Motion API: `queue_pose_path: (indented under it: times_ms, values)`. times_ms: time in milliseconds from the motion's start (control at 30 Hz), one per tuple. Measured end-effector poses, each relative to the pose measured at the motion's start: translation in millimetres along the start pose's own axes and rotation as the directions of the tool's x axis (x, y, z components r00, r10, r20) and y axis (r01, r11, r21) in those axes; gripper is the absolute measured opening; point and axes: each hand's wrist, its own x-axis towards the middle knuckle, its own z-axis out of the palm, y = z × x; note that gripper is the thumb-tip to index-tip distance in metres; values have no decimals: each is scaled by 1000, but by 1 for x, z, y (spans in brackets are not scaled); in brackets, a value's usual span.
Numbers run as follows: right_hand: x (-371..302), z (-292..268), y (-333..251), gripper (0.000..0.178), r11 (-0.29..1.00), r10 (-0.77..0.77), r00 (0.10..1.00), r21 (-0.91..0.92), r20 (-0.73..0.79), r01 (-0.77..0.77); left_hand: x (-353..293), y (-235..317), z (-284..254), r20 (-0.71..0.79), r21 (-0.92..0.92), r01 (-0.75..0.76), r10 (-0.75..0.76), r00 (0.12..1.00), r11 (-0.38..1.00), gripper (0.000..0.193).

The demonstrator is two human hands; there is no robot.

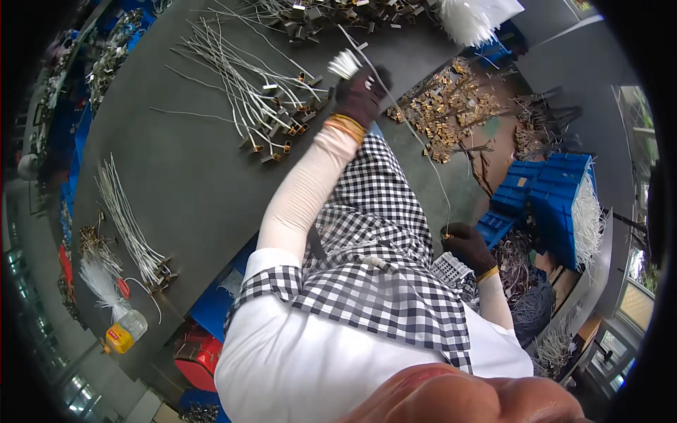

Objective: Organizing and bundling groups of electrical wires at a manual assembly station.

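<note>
My left hand [363, 90], in a dark glove with a yellowish cuff, is closed at the table's edge around a bundle of short white pieces [344, 64]. A long white wire [416, 134] runs past its fingers and curves down to my right hand [469, 248]. My right hand, also dark-gloved, is closed low on the right, with a small brass-coloured end piece [447, 236] of that wire at its fingertips. Just left of my left hand, white wires [226, 70] with metal box-shaped ends [282, 127] lie on the dark table [183, 169].
Brass-coloured parts [458, 106] are heaped right of my left hand. Blue crates [557, 190] stand right, one holding white wires [585, 218]. Another wire bundle [127, 218] and a bottle with a yellow label [125, 333] lie left. Metal parts [338, 14] pile up at the far edge.
</note>
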Motion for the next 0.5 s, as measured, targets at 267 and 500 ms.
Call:
queue_pose_path:
  times_ms: [267, 500]
  values:
    - [10, 5, 16, 29, 1000, 13, 997, 19, 74, -14, -11, 151, 28, -223, -175, -143, 102, 969, 974, 25]
    - [10, -16, 37, 23, 959, -193, 973, -185, 125, 214, -20, 176, 18, -225, -149, -154, 119, 967, 977, 21]
